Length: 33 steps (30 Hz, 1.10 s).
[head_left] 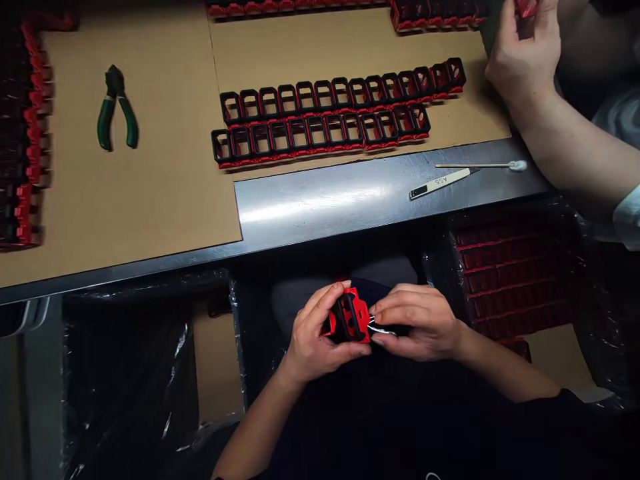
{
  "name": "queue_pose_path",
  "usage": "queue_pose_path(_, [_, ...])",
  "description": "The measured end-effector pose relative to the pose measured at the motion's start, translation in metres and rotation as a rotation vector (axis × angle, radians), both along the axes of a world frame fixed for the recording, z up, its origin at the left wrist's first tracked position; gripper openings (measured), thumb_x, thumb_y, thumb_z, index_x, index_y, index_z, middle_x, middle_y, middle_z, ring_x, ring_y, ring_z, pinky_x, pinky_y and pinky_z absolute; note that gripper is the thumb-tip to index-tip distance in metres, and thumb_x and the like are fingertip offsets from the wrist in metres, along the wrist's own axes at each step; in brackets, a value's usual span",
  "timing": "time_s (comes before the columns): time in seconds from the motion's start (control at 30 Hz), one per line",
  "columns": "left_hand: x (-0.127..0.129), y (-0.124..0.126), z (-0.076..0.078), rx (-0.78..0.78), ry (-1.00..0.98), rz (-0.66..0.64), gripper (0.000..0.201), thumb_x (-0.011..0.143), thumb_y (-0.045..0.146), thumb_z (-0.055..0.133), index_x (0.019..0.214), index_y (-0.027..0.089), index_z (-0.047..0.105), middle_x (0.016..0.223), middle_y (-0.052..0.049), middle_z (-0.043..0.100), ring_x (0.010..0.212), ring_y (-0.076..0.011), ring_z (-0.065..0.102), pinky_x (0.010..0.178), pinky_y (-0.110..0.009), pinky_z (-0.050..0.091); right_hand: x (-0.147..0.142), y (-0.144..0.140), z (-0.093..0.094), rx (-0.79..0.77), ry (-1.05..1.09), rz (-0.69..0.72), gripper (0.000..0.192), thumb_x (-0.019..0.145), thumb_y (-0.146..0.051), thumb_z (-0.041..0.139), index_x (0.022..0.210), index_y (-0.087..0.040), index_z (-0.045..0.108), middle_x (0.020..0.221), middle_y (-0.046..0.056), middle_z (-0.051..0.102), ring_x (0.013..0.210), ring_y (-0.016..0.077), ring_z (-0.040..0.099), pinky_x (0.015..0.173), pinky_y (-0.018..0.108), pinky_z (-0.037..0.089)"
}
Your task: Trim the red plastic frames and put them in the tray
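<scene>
Left hand (313,333) is gripping a red-and-black part (350,319) below the worktop (320,200) near edge; right hand (417,321) is pinching a metal tool (381,328) against it; far right, a strip (440,182) is reading "ASS"

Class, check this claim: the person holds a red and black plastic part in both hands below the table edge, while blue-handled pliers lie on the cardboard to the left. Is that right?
Not quite. The pliers have green handles, not blue, as the head view shows. The rest stands: both the left hand and right hand hold the red and black part below the table edge.
</scene>
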<state>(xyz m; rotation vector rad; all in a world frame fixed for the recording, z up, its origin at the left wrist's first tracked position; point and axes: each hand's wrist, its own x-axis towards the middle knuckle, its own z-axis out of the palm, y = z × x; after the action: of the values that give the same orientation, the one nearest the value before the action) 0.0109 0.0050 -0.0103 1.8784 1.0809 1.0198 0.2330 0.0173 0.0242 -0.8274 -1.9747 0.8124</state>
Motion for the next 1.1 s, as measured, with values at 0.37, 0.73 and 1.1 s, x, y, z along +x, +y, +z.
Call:
queue_pose_path(0.37, [-0.0025, -0.0034, -0.0043, -0.006, 0.035, 0.01, 0.095, 0.073, 0.069, 0.072, 0.15, 0.023, 0.041, 0.126, -0.016, 0.07, 0.112, -0.0302, 0.07, 0.093, -0.047, 0.062, 0.0044, -0.0001, 0.0035, 0.125, -0.172, 0.048, 0.01, 0.087, -0.026, 0.078, 0.093, -0.02, 0.073, 0.093, 0.006, 0.077, 0.069, 0.0151, 0.067, 0.059, 0.027, 0.054])
queue_pose_path(0.73, [-0.004, -0.0043, -0.0048, 0.009, 0.03, 0.017, 0.093, 0.075, 0.068, 0.071, 0.151, 0.024, 0.04, 0.126, -0.016, 0.07, 0.111, -0.0289, 0.07, 0.092, -0.045, 0.062, 0.0001, -0.002, -0.0014, 0.11, -0.132, 0.035, 0.008, 0.088, -0.027, 0.076, 0.092, -0.02, 0.073, 0.093, 0.005, 0.077, 0.067, 0.0142, 0.067, 0.059, 0.026, 0.054])
queue_pose_path(1.1, [-0.0038, -0.0024, -0.0012, 0.045, 0.07, 0.002, 0.089, 0.076, 0.065, 0.071, 0.15, 0.025, 0.041, 0.122, -0.014, 0.071, 0.11, -0.028, 0.07, 0.09, -0.043, 0.062, 0.0024, -0.0027, 0.0011, 0.066, -0.152, 0.091, 0.007, 0.094, -0.025, 0.071, 0.094, -0.019, 0.072, 0.096, 0.006, 0.077, 0.07, 0.0149, 0.066, 0.061, 0.027, 0.054])
